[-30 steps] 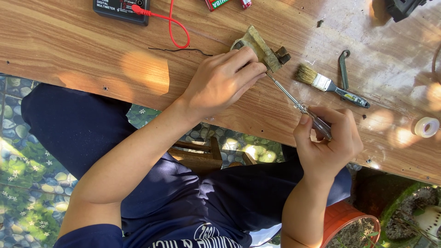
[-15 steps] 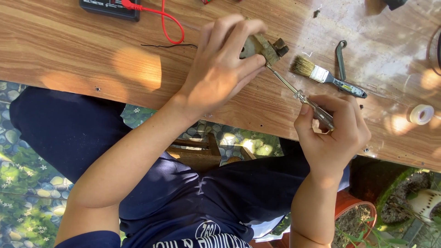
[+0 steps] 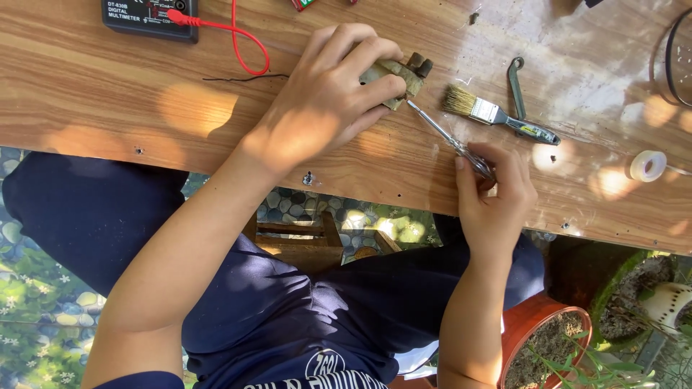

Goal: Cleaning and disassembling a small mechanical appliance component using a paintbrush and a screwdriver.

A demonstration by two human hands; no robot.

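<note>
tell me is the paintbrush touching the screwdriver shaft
Apart. The head view shows bare wood between the paintbrush bristles and the screwdriver shaft held by the right hand.

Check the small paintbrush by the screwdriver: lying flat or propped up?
Lying flat. The paintbrush rests lengthwise on the wooden table, bristles towards the left hand, untouched.

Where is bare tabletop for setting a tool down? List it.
Widest bare wood lies left of the left hand, below the multimeter. A smaller patch sits between brush and tape. Crowded around the part, screwdriver and right hand.
</note>
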